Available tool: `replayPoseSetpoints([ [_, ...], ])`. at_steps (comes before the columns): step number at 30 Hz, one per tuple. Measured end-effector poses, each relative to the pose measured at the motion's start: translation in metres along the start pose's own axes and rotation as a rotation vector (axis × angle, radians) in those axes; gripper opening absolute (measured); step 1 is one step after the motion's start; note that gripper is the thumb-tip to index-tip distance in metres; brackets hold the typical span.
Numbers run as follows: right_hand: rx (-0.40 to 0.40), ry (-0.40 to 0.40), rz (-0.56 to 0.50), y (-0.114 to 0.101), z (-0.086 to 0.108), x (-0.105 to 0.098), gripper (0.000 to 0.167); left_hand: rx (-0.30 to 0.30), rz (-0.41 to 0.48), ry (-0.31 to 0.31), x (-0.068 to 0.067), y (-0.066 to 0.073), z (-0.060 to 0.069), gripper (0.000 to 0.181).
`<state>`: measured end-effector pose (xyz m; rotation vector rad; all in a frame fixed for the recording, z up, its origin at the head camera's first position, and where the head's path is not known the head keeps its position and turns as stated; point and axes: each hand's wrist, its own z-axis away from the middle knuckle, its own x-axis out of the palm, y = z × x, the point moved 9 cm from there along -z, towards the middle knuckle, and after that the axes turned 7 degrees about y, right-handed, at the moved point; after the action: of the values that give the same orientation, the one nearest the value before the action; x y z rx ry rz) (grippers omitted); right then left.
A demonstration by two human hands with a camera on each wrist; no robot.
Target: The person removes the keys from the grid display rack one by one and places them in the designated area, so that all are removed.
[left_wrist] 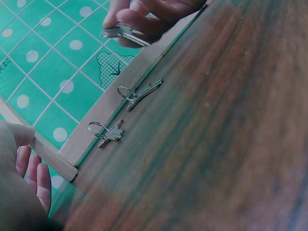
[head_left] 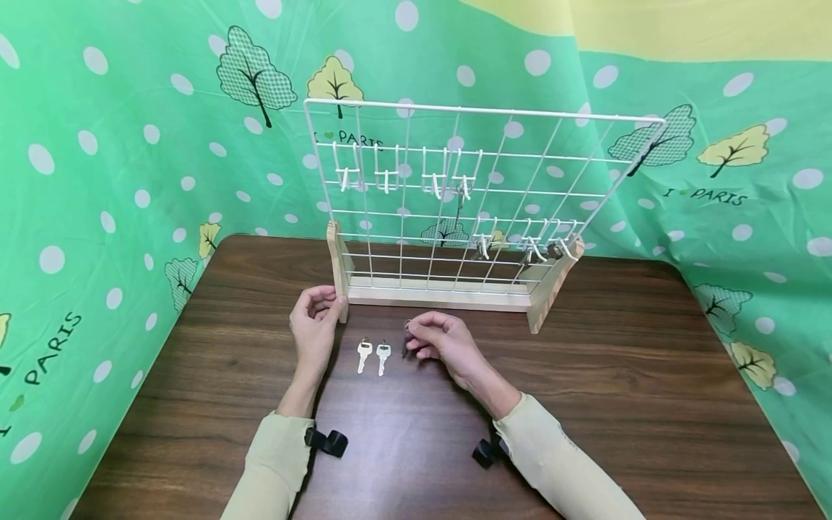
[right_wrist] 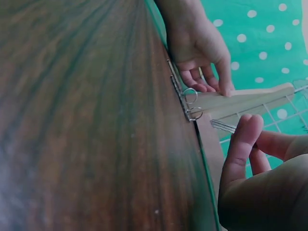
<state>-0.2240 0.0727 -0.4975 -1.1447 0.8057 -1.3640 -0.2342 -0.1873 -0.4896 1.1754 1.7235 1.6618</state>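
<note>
My left hand (head_left: 314, 328) holds the left wooden foot (head_left: 338, 267) of a white wire grid rack (head_left: 448, 206), thumb on one side and fingers on the other. A key (left_wrist: 126, 32) is pinched between thumb and fingers of my right hand (head_left: 451, 347), just above the table in front of the rack. Two silver keys with rings lie on the table between my hands: a left key (head_left: 365, 357) and a right key (head_left: 383, 358). In the right wrist view the held key (right_wrist: 223, 126) points out past my fingertips.
White hooks (head_left: 386, 180) hang on the grid in an upper row at left and a lower row at right. Keys hang on some, such as a key (head_left: 460, 198) on the upper row. The rack stands on a dark wooden table (head_left: 617, 404), before a green patterned cloth (head_left: 130, 144).
</note>
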Motion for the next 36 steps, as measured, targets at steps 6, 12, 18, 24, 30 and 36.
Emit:
replayPoseSetpoints([
  [6, 0.003, 0.046, 0.105, 0.0060, -0.0034, -0.0064, 0.009, 0.013, 0.012, -0.001, 0.0009, 0.0008, 0.0003, 0.026],
  [12, -0.016, 0.048, 0.145, 0.0074, -0.0044, -0.0076, 0.013, 0.015, 0.011, -0.003, 0.0007, 0.0004, 0.0002, 0.026],
  [18, -0.082, 0.025, 0.265, 0.0059, -0.0036, -0.0042, 0.014, 0.010, 0.008, 0.000, 0.0001, 0.0000, 0.0006, 0.026],
  [24, -0.152, 0.007, 0.347, 0.0031, -0.0029, -0.0021, 0.012, 0.010, 0.010, 0.001, 0.0001, -0.0019, 0.0000, 0.026],
  [30, -0.177, -0.009, 0.448, 0.0029, -0.0029, 0.0004, 0.009, 0.004, 0.011, 0.003, 0.0001, -0.0011, -0.0001, 0.026],
  [36, -0.234, 0.016, 0.577, -0.0013, -0.0034, 0.0006, 0.005, 0.011, 0.006, 0.003, -0.0009, -0.0009, -0.0004, 0.026],
])
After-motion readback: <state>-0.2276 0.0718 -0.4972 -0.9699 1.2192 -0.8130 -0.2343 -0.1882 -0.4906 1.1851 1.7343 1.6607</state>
